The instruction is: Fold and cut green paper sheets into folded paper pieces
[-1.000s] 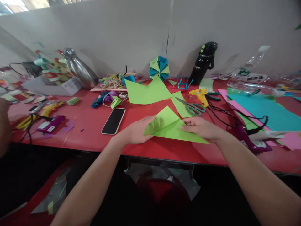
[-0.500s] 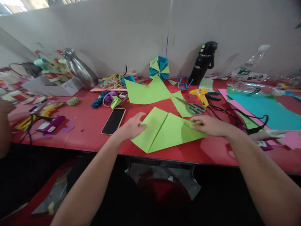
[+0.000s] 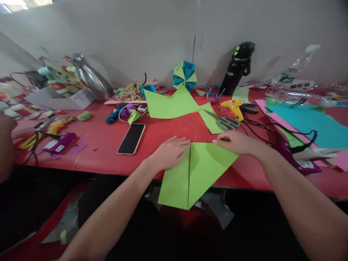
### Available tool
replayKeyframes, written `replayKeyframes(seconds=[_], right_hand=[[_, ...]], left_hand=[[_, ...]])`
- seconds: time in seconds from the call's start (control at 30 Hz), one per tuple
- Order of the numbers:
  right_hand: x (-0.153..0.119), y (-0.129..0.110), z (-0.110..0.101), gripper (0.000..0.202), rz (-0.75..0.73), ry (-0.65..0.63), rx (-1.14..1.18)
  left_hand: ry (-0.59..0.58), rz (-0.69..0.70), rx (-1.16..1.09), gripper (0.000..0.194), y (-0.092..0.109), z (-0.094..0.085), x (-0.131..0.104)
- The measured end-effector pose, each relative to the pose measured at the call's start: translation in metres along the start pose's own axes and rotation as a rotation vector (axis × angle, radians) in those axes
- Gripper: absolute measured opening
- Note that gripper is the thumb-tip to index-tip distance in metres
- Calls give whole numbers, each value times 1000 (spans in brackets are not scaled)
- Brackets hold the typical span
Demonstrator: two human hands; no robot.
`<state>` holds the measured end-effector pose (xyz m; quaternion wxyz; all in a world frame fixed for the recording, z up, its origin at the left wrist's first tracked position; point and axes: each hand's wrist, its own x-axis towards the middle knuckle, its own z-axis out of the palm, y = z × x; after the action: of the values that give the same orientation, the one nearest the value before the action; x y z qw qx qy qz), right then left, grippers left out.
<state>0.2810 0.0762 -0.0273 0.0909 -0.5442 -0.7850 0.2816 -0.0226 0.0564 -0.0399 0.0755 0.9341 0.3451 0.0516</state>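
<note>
A light green folded sheet of paper point(image 3: 209, 163) lies in front of me, a crease running down it and its lower part hanging over the table's near edge. My left hand point(image 3: 172, 151) rests flat on its upper left part, fingers stretched to the right along the top. At the upper right edge, my right hand point(image 3: 227, 140) pinches the paper between thumb and fingers. Behind it are scissors point(image 3: 227, 122) on a green scrap, a larger green sheet point(image 3: 171, 105) and a blue-and-green folded paper ball point(image 3: 185, 75).
A phone point(image 3: 131, 139) lies to the left on the red table point(image 3: 100, 159). A yellow glue gun point(image 3: 234, 107), a black bottle point(image 3: 238, 69) and coloured sheets point(image 3: 310, 121) are on the right. A steel flask point(image 3: 91, 78) leans at the back left. Another person's arm point(image 3: 5, 145) shows far left.
The green paper has turned and come towards me, its lower part now past the table edge. My left hand has moved right, from the side to the top of the paper.
</note>
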Motion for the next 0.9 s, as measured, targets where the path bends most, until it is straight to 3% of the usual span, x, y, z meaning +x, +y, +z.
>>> replayKeyframes(seconds=[0.3,0.67,0.9], right_hand=[[3,6,6,47,95,13,-35],[-5,1,12,47,180,-75,-98],[-20,1,3,53,202,-22,-6]], left_hand=[[113,-68,-2,53,9,26,8],[65,-92,-70,58,7,33,7],[37,-97,-47,58,6,31,7]])
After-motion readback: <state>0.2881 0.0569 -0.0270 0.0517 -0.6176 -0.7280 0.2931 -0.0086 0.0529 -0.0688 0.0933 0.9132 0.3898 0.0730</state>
